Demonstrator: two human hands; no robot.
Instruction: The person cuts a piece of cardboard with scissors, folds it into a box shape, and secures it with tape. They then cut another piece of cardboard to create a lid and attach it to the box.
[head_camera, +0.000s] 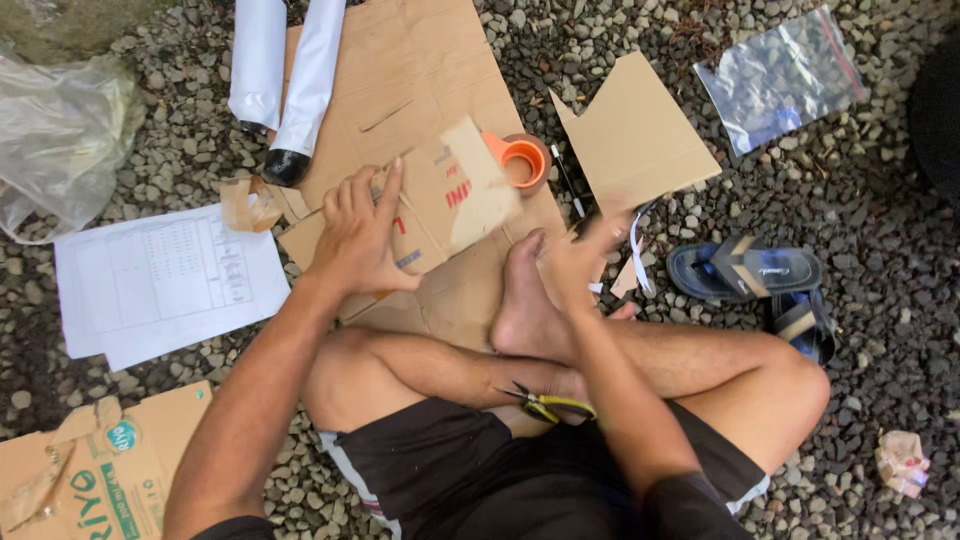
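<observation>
I sit cross-legged on gravel. My left hand presses and grips a small printed cardboard piece that lies on a large flat cardboard sheet. My right hand is blurred, just above my bare foot; a thin white strip hangs beside it, and I cannot tell whether the hand holds it. Yellow-handled pliers rest on my leg. An orange tape roll sits just beyond the small piece.
A cut cardboard piece and a pen lie to the right, with a clear zip bag and sandals further right. White rolls, paper sheets, a plastic bag and a printed box lie left.
</observation>
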